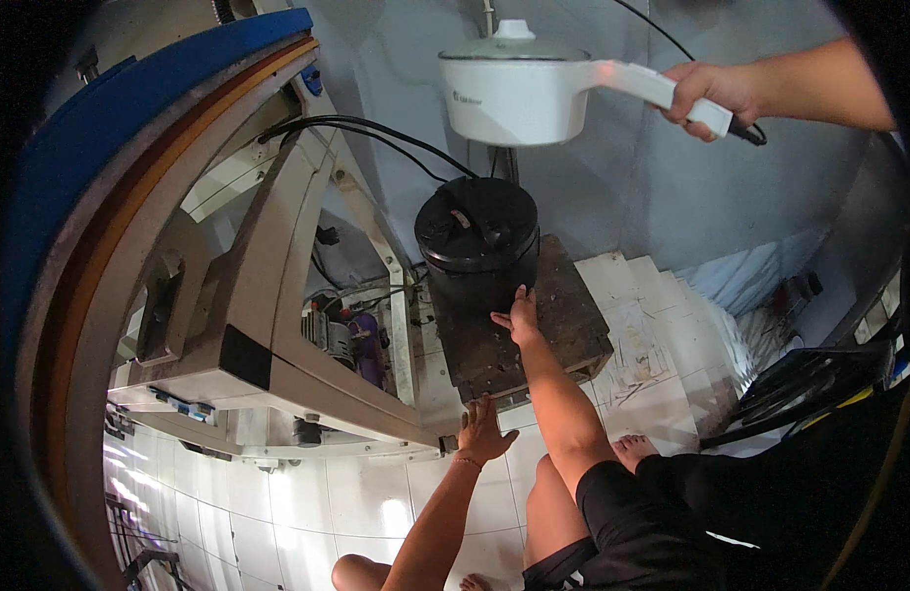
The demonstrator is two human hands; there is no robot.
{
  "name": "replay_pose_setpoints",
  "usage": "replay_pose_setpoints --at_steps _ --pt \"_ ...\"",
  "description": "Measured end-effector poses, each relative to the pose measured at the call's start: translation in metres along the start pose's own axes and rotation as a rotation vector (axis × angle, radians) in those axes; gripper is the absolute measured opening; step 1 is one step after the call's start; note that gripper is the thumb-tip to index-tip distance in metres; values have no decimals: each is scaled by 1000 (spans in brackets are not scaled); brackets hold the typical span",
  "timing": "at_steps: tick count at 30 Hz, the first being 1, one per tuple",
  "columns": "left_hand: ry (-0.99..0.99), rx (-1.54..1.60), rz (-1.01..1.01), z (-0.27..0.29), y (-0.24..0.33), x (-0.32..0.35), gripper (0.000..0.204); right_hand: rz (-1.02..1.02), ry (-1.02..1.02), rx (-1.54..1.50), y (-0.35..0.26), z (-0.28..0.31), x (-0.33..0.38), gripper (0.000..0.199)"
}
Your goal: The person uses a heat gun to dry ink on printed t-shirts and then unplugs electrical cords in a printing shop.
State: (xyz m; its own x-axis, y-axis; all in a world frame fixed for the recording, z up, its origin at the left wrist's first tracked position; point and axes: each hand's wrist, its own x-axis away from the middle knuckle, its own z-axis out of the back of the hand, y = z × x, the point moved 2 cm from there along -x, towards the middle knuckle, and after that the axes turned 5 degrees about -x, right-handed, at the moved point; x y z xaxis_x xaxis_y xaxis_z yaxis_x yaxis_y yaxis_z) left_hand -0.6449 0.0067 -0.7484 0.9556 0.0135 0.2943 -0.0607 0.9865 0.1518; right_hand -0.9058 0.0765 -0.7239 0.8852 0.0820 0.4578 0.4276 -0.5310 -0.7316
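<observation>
My right hand (pixel 519 317) reaches to the lower front of a black lidded cylindrical container (pixel 474 236), thumb and fingers apart, at or very near its side. The container stands upright on a dark wooden block or low stool (pixel 571 325). My left hand (pixel 484 431) is open at the near edge of that wooden block, fingers stretched toward it. Above and behind, another person's hand (pixel 706 97) grips the handle of a white electric pot (pixel 514 98) with a glass lid. A black cord leaves the handle's end.
A pale metal frame (pixel 307 364) with a curved blue-edged top (pixel 159 89) stands close on the left. Black cables (pixel 376 128) run from it behind the container. A grey wall (pixel 612 177) lies behind. White tiles (pixel 277 497) cover the floor; a person's bare foot (pixel 632 450) is at right.
</observation>
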Motion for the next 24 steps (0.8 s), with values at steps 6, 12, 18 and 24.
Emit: replay_pose_setpoints --at_steps 6,12,18,24 --pt "4 29 6 1 1 -3 109 0 0 -35 5 -12 -19 71" --pt "35 22 12 -7 -5 -1 110 -1 -15 -80 10 -31 -33 71" --pt "10 33 12 -1 5 0 110 51 -46 -100 10 -19 -40 73" --pt "20 3 5 -10 2 0 109 121 7 231 24 10 13 61"
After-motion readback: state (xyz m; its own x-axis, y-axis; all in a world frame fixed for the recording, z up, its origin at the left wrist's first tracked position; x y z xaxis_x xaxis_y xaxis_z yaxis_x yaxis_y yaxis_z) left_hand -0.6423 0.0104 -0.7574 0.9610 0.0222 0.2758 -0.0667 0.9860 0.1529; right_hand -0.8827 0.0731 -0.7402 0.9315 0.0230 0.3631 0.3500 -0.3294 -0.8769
